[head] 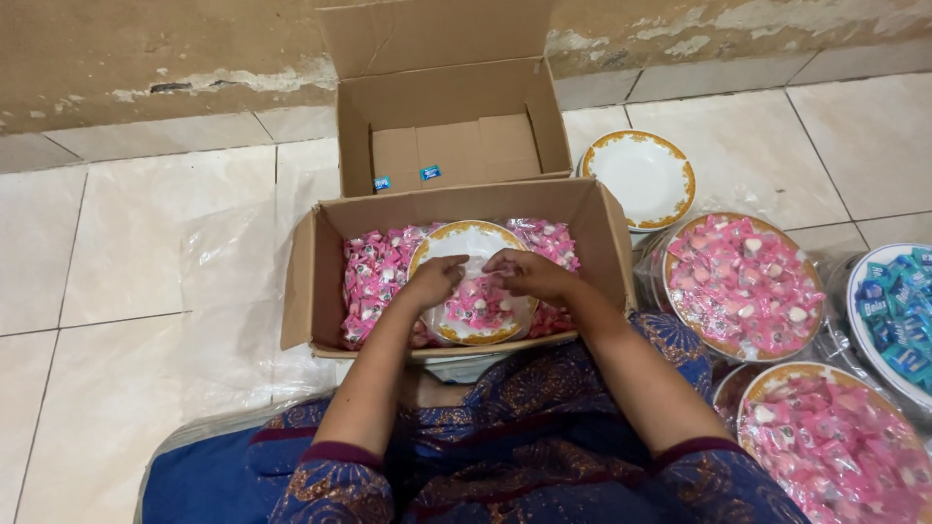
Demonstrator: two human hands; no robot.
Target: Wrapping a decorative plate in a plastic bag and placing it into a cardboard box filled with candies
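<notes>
The left hand (434, 281) and the right hand (527, 274) are both down in the candy box (320, 262), over a gold-rimmed white plate (456, 241); the left hand is curled at the plate's 9 o'clock edge, touching the rim, but I cannot tell if it grips it; the right hand lies across the plate's 3 o'clock side, fingers bent over the pink wrapped candies (481, 301) piled there, and I cannot tell if it pinches any.

The plate sits in the middle of the box on a bed of pink candies, face up; it looks a bit tipped, its 6 o'clock edge lower and near the box wall; it is round, so it has no long side, and it shows as an oval lying 9 to 3.

What could go wrong, I think: the plate rests on loose candies, so it could wobble and tip; the pile sits on the low side, so candies could slide off the rim back into the box; a one-sided lift could spill them.

At 12 o'clock stands an empty cardboard box (451, 146); at 2 o'clock an empty plate (643, 175); at 3 and 5 o'clock, wrapped plates of pink candies (743, 283) and, at the far edge, one of blue candies (898, 315), all on the tiled floor (126, 291).
</notes>
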